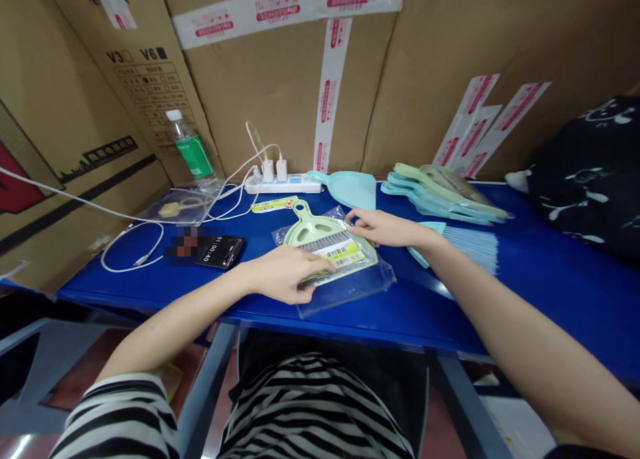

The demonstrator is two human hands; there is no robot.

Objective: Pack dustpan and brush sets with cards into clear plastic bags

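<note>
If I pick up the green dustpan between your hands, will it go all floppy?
Probably not: the green dustpan looks like moulded plastic, so it should feel fairly light and stiff. The clear bag at its edges is thin and wrinkled, so that would likely flop. Lying flat, the dustpan would probably slide rather than roll.

Muted light surrounded me; the plastic wrap (350,294) beside my left hand (286,272) glinted, and distortion stretched my right forearm (510,326) edgeward.
</note>
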